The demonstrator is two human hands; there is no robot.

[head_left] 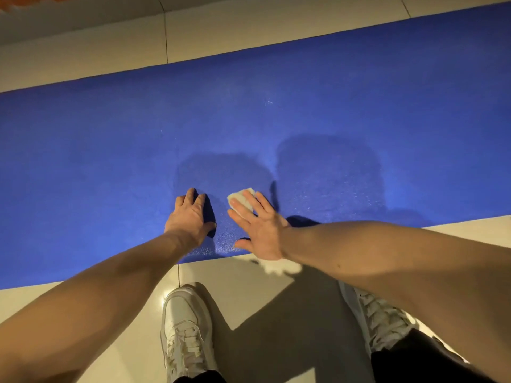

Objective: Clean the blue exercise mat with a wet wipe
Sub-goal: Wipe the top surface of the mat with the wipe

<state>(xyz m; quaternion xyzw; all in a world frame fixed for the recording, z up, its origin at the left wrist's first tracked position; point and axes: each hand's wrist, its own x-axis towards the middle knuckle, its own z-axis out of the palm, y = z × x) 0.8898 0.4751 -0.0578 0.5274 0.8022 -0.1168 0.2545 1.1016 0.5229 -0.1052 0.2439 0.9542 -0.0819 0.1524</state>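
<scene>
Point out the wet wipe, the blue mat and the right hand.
wet wipe (237, 195): head view, white corner left uncovered.
blue mat (110, 161): head view, bare surface towards the left.
right hand (260, 233): head view, back of the hand.

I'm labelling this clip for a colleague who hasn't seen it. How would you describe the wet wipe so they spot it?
Find the blue mat crossing the tiled floor. At its near edge, the wet wipe is the white wad under the right hand, the only white thing on the blue.
</scene>
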